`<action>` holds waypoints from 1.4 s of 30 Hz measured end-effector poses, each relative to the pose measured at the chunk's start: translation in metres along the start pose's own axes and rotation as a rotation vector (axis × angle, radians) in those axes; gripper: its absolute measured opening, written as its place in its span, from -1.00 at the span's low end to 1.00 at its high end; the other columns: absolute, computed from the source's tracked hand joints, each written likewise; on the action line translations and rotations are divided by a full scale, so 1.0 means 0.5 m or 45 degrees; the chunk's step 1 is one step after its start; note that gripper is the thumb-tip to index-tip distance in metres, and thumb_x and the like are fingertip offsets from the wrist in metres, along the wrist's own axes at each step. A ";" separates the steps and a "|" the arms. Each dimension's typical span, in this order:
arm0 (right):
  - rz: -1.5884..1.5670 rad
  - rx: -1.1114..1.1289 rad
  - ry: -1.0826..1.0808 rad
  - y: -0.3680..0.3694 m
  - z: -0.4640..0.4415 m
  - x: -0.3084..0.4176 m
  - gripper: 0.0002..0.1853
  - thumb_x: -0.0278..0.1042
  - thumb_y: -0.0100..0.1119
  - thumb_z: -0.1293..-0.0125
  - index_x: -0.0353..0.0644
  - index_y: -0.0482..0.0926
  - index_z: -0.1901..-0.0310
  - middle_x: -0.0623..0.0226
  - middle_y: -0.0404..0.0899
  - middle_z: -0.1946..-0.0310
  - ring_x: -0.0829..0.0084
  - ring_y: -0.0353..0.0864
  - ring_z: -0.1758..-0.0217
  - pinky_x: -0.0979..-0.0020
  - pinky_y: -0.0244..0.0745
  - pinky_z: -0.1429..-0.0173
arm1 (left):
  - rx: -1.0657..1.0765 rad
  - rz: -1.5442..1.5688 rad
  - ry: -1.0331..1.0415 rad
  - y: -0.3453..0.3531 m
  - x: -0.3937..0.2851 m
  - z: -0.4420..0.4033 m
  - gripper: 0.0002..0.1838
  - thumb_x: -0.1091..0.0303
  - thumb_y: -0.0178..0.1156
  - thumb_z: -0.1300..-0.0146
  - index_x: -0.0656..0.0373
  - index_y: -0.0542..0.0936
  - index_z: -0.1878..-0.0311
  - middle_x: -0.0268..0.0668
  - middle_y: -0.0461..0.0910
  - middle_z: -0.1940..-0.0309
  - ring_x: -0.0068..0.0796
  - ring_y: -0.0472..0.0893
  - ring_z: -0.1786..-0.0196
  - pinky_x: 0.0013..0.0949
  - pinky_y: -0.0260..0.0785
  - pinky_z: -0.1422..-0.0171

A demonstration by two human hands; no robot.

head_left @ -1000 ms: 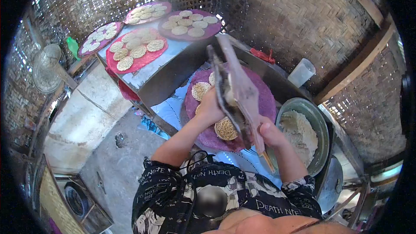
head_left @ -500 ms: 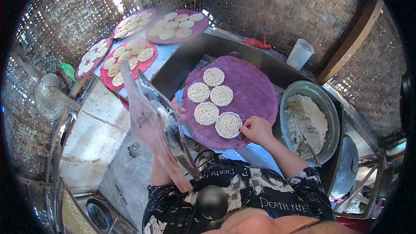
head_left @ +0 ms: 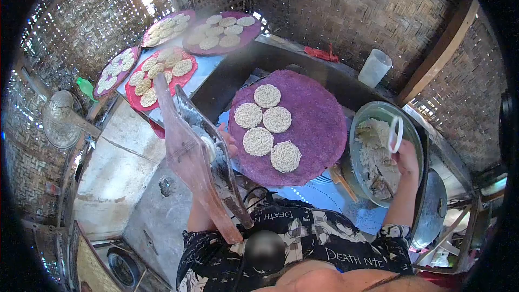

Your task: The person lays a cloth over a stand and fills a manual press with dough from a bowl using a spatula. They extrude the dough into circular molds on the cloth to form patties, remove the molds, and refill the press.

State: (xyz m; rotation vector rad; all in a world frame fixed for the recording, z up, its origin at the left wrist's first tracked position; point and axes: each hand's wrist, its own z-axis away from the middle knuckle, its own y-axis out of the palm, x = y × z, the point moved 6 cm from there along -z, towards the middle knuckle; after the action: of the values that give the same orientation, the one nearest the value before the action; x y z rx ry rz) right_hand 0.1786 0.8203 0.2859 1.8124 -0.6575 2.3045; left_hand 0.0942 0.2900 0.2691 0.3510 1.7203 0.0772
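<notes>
My right hand point(head_left: 406, 159) is closed on a thin white ring point(head_left: 397, 134), held tilted over the grey-green basin point(head_left: 357, 170). Pale, crumbly dough point(head_left: 376, 135) lies in the basin with a stick-like utensil in it. My left hand point(head_left: 229, 141) shows only in part behind a hinged wooden press point(head_left: 186, 151); its fingers seem wrapped round the press from beneath. Some white dough point(head_left: 208, 148) sits between the press's two arms. On the round purple mat point(head_left: 319, 119) beside it lie several flat discs of squiggly noodle strands, the nearest one point(head_left: 285, 157) without a ring round it.
Several more mats with discs, among them a pink one point(head_left: 186, 78) and a purple one point(head_left: 251, 35), stand at the back left. A translucent cup point(head_left: 375, 68) and a red cloth-like item point(head_left: 322, 53) rest on the back ledge. A wooden-handled tool point(head_left: 344, 184) lies by the basin.
My right hand has lifted the white ring off the nearest disc and carried it right, over the basin. The disc stays on the mat. My left hand and the press have shifted slightly.
</notes>
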 end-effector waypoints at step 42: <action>1.051 0.680 -1.156 0.623 0.184 0.120 -0.50 -0.21 0.26 0.05 -0.29 0.45 0.07 0.11 0.38 0.30 0.15 0.41 0.17 0.23 0.35 0.06 | 0.069 0.003 -0.019 0.015 -0.008 -0.014 -0.52 0.30 0.26 0.03 0.19 0.46 -0.01 -0.13 0.48 0.01 -0.21 0.46 -0.04 -0.27 0.21 -0.22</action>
State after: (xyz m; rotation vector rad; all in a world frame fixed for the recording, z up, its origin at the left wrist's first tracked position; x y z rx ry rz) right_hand 0.1302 0.4938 0.2814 3.4354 -1.1368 2.0175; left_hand 0.0893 0.2970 0.2763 0.3926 1.7100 0.0298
